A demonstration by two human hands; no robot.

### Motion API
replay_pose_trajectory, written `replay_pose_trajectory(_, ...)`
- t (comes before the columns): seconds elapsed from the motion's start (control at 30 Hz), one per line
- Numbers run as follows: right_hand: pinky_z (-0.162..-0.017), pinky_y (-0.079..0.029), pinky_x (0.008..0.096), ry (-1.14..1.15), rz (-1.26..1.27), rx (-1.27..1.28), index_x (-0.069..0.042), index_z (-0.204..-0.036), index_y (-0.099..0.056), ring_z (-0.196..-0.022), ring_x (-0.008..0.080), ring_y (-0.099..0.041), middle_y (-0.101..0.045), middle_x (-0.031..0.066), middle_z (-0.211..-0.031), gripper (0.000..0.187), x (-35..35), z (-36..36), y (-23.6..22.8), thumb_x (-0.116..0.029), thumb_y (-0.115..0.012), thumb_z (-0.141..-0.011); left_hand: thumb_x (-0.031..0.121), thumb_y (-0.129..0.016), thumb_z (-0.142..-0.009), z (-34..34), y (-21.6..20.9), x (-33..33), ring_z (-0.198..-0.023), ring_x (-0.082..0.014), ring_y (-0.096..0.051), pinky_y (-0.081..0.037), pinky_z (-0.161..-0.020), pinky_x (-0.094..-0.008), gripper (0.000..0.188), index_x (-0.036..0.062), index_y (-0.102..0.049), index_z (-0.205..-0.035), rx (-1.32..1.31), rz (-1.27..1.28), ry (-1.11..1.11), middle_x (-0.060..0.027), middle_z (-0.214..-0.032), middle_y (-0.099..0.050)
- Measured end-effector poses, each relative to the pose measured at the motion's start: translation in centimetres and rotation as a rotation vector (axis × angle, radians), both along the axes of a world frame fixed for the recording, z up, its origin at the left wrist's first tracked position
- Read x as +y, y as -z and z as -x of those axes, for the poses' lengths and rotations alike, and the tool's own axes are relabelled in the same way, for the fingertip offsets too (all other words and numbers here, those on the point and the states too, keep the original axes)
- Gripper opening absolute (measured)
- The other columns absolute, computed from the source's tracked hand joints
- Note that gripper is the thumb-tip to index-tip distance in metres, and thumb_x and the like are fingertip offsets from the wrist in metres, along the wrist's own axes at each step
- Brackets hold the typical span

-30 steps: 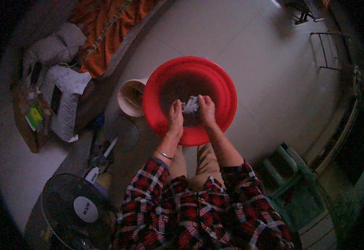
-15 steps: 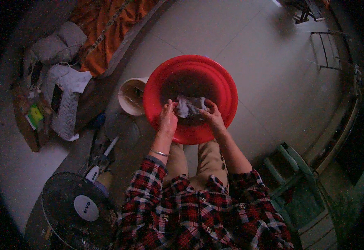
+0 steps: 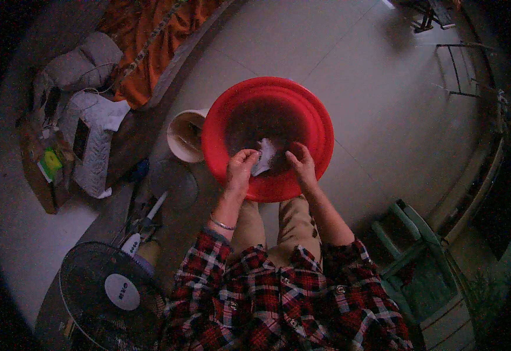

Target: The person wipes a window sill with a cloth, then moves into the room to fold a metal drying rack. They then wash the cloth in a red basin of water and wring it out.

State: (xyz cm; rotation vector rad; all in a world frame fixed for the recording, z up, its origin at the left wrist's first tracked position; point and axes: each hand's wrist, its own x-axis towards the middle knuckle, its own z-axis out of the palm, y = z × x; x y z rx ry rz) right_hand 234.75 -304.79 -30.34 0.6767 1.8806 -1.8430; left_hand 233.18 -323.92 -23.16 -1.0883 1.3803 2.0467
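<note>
A round red plastic basin [image 3: 321, 131] sits in front of my knees, its inside dark; I cannot make out what fills it. Over its near half my left hand [image 3: 241, 167] pinches the edge of a small greyish-white cloth [image 3: 265, 157] between thumb and fingers. The cloth hangs narrow and crumpled to the right of those fingers. My right hand [image 3: 303, 164] is over the basin's near right part, apart from the cloth, its thumb and bent fingers spaced with nothing visible between them.
A cream bucket [image 3: 175, 137] stands against the basin's left side. Nearer on the left is a standing fan [image 3: 121, 291]. A green plastic chair [image 3: 413, 251] is at my right. An orange cloth [image 3: 150, 52] and a box with small items [image 3: 47, 175] lie far left.
The cloth was stretched between both hands; now my right hand has let go of it and it hangs narrower from my left hand. My left hand has shifted slightly right.
</note>
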Motion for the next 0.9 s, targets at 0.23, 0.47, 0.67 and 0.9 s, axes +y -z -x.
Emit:
replay_pose_trajectory(0.23,-0.081,-0.048,0.0270,0.009,0.558,-0.378,0.001,-0.124,-0.050,-0.092,0.0139,-0.059,-0.060,0.0061,-0.106,0.042,-4.3,2.2,-6.7,-0.024,-0.058,-0.091,0.008,-0.060,-0.089,-0.5,-5.7,1.9,-0.080,-0.0095,-0.057,-0.047,-0.074,-0.0255,0.006,0.0026,-0.062,-0.091,0.265,0.392,0.339,-0.0014,-0.087,-0.062)
replay_pose_trajectory(0.47,-0.072,-0.046,0.0235,-0.110,0.392,-0.250,0.000,-0.106,-0.058,-0.081,0.0090,-0.056,-0.060,0.0009,-0.091,0.024,-4.6,3.7,-8.4,-0.019,-0.059,-0.090,0.009,-0.067,-0.083,-2.2,-6.0,1.8,-0.087,-0.0138,-0.057,-0.047,-0.077,-0.0287,0.027,0.0009,-0.055,-0.106,0.285,0.507,0.269,-0.0078,-0.097,-0.061)
replay_pose_trajectory(0.67,-0.067,-0.044,0.0228,-0.154,0.335,-0.248,-0.004,-0.097,-0.060,-0.075,0.0078,-0.053,-0.058,-0.0016,-0.082,0.017,-4.1,3.9,-7.8,-0.020,-0.058,-0.092,0.014,-0.070,-0.080,-1.5,-3.1,1.3,-0.090,-0.0193,-0.059,-0.048,-0.082,-0.0323,0.030,0.0018,-0.058,-0.105,0.149,0.556,0.393,-0.0089,-0.099,-0.063)
replay_pose_trajectory(0.9,-0.059,-0.040,0.0218,-0.003,0.313,-0.215,-0.004,-0.092,-0.064,-0.067,0.0057,-0.049,-0.059,-0.0033,-0.077,0.023,-3.7,3.5,-6.5,-0.026,-0.057,-0.093,0.016,-0.064,-0.086,-1.7,-1.1,0.3,-0.082,-0.0155,-0.059,-0.048,-0.077,-0.0301,0.015,0.0032,-0.063,-0.094,0.197,0.559,0.452,-0.0042,-0.088,-0.064)
